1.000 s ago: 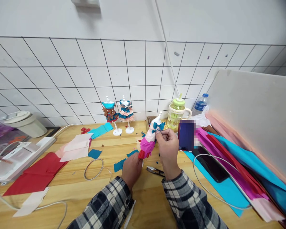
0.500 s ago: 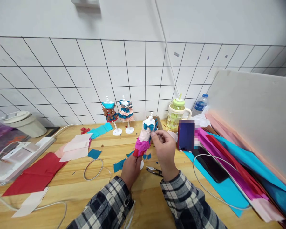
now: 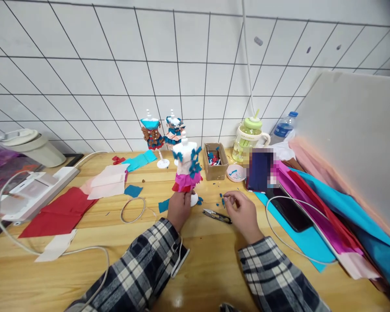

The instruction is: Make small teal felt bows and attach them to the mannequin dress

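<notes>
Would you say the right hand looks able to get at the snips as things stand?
Most likely yes: the snips lie on the table close beside the right hand, nothing seems to cover them, and the left hand appears out of the way.

Upright in the left hand point(image 3: 179, 210), a small white dress form point(image 3: 184, 161) wears pale pink, magenta and red, teal-trimmed

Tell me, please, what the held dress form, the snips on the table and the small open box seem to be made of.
The dress form looks like smooth white plastic, judging by its moulded-looking neck. The snips seem metal, with silvery blades; the dark handles could be coated metal or plastic. The box is probably cardboard, given its matte brown walls.
</notes>
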The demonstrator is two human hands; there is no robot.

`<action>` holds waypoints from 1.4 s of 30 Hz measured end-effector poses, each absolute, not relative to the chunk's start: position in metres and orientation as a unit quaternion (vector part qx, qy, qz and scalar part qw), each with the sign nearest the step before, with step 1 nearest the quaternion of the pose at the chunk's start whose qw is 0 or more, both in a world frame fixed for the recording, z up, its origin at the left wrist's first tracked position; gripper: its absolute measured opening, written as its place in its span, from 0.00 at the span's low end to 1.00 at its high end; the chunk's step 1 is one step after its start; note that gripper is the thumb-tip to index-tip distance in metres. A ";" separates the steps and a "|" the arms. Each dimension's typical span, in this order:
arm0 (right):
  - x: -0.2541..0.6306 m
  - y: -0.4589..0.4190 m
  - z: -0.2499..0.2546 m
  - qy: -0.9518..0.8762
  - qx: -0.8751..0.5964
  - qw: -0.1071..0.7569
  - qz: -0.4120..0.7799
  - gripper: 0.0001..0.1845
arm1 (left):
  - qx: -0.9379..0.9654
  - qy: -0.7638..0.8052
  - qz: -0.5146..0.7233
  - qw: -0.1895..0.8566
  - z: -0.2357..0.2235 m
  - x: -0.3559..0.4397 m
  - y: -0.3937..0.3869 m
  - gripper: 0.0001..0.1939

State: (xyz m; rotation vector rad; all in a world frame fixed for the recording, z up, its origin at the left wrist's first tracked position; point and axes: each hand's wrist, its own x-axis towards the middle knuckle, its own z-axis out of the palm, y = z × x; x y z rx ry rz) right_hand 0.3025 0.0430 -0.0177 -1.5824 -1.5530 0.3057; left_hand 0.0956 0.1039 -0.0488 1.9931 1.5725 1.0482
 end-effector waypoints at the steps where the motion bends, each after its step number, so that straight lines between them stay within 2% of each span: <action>1: 0.301 0.043 -0.025 -0.654 -0.633 0.397 0.121 0.07 | 0.701 0.570 0.384 0.188 -0.049 0.095 0.104 0.17; 3: 0.294 0.049 -0.032 -0.699 -0.621 0.337 0.115 0.09 | 0.683 0.585 0.401 0.176 -0.049 0.095 0.103 0.18; 8: 0.270 0.080 -0.031 -0.789 -0.550 0.257 0.093 0.20 | 0.653 0.591 0.445 0.160 -0.046 0.095 0.103 0.18; 12: 0.263 0.095 -0.034 -0.809 -0.538 0.219 0.093 0.13 | 0.655 0.585 0.449 0.168 -0.047 0.094 0.103 0.19; 16: 0.279 0.088 -0.042 -0.789 -0.542 0.268 0.110 0.07 | 0.683 0.564 0.420 0.199 -0.051 0.095 0.105 0.21; 19: 0.295 0.076 -0.046 -0.735 -0.575 0.336 0.127 0.07 | 0.707 0.544 0.391 0.225 -0.053 0.097 0.107 0.19; 21: 0.298 0.071 -0.047 -0.714 -0.598 0.341 0.128 0.08 | 0.710 0.545 0.384 0.227 -0.053 0.097 0.107 0.17; 29: 0.264 0.075 -0.033 -0.824 -0.539 0.172 0.025 0.13 | 0.657 0.589 0.438 0.171 -0.043 0.092 0.101 0.21; 34: 0.259 0.082 -0.032 -0.838 -0.530 0.125 -0.027 0.11 | 0.661 0.578 0.442 0.183 -0.046 0.094 0.102 0.21; 36: 0.262 0.085 -0.035 -0.831 -0.538 0.142 -0.021 0.11 | 0.670 0.570 0.436 0.194 -0.048 0.094 0.103 0.23; 42: 0.280 0.082 -0.044 -0.744 -0.600 0.286 0.070 0.10 | 0.698 0.551 0.406 0.210 -0.053 0.093 0.105 0.20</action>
